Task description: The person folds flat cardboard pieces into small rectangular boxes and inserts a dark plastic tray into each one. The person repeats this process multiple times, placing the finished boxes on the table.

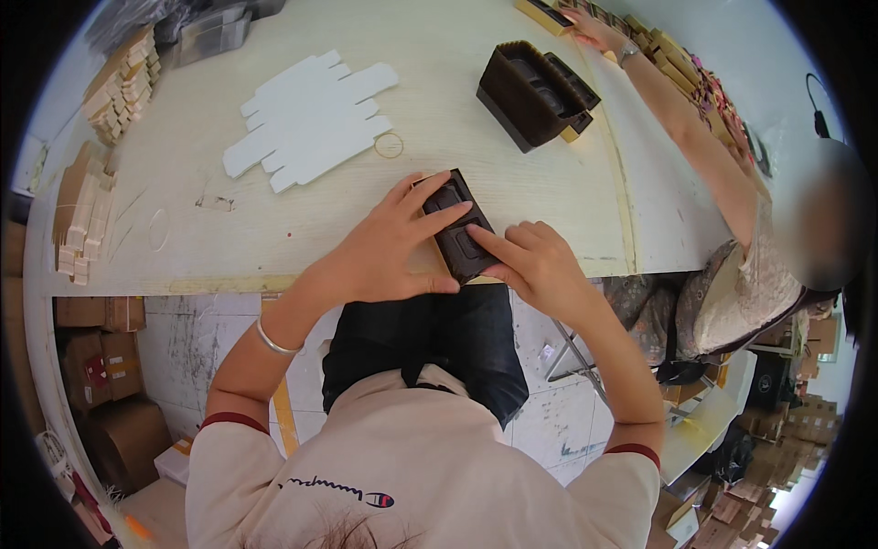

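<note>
At the table's front edge lies a dark brown plastic insert tray with moulded hollows, seemingly set in a shallow box whose pale edge shows at one side. My left hand spans it from the left, fingers across the far part and thumb at the near corner. From the right, my right hand presses an extended index finger into the tray's middle, its thumb by the near right corner and the other fingers curled. Farther right stand nested stacks of the same dark trays. White flat box blanks lie farther left.
A rubber band lies beside the blanks. Bundled folded cartons line the left edge, with a clear plastic bin behind. At the right, a co-worker's arm reaches toward a gold-edged box. Cardboard boxes sit under the table.
</note>
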`<act>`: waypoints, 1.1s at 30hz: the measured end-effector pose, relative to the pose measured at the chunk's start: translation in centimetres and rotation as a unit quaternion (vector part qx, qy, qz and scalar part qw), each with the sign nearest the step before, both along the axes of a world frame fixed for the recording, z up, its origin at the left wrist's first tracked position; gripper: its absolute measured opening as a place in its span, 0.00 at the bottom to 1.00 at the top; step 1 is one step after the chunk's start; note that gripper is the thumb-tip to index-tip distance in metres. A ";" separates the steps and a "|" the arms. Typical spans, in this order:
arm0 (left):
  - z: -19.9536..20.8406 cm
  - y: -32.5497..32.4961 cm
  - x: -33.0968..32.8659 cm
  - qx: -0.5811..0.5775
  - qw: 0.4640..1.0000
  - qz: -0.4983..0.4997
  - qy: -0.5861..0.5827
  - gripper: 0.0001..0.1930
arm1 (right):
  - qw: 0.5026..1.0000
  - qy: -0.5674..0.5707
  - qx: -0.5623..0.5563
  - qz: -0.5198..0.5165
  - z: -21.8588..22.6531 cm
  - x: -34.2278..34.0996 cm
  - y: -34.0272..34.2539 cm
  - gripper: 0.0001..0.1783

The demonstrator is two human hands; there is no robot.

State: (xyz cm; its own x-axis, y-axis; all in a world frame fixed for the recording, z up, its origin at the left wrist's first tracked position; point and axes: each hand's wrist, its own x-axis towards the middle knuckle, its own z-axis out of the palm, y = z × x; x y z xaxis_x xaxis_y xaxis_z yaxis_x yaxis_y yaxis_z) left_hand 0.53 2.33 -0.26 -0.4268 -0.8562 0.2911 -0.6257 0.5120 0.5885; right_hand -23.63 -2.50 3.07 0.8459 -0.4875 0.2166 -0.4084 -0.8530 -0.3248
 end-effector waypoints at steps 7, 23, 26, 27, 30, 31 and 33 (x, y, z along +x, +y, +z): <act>0.0 0.1 -1.4 -0.022 0.997 0.073 -0.018 0.38 | 0.998 -0.052 0.010 -0.022 -1.8 1.4 0.3 0.24; 0.6 -0.9 0.6 0.006 0.997 0.025 -0.076 0.30 | 0.999 -0.012 0.024 0.031 -1.3 2.2 0.2 0.38; 0.0 0.7 -0.8 -0.051 0.980 0.135 -0.134 0.26 | 0.995 0.011 -0.043 -0.090 -3.0 4.2 3.8 0.50; 0.1 1.2 -1.0 -0.050 0.977 0.149 -0.144 0.26 | 0.991 0.016 -0.062 -0.120 -3.2 4.9 4.8 0.51; -0.2 2.0 -1.2 -0.044 0.968 0.185 -0.164 0.26 | 0.978 -0.077 -0.067 -0.182 -4.7 6.6 6.1 0.48; -0.4 2.1 -0.8 -0.040 0.977 0.168 -0.128 0.26 | 0.975 -0.103 -0.063 -0.186 -5.3 6.9 6.0 0.45; -0.8 2.5 0.6 -0.030 0.988 0.143 -0.056 0.27 | 0.971 -0.113 -0.089 -0.192 -6.0 6.7 5.6 0.39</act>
